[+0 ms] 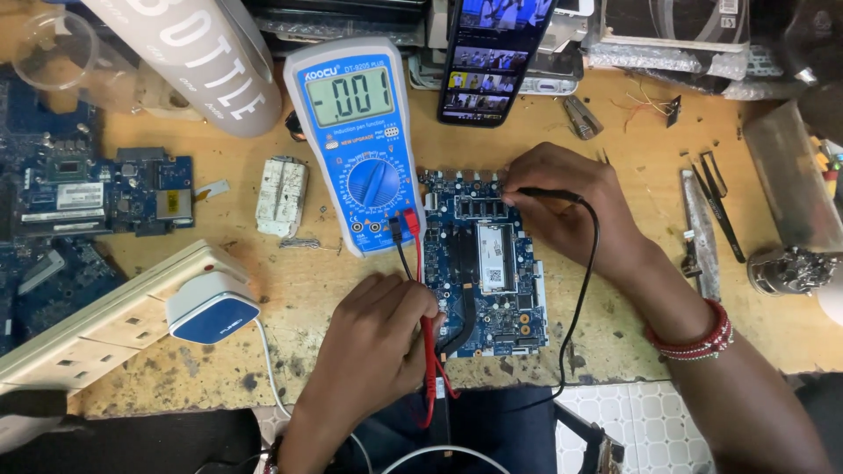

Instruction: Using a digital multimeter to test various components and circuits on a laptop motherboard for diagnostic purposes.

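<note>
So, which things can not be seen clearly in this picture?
Head view:
- Red probe's tip: hidden under the left hand.
- Black probe's tip: covered by the right hand fingers on the blue circuit board.
- White bottle: cut by the top edge.
- Phone screen: too small.

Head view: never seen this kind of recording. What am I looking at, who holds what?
One camera sits on a person's head and looks down at a worn wooden workbench. The two bare hands are that person's own. The left hand holds a red probe; the right hand holds a black probe against the top edge of a blue circuit board. Both leads run to a blue multimeter propped beside the board. Around it: a phone showing video, more boards on the left, a white power strip with a plugged-in adapter, and tweezers on the right.
</note>
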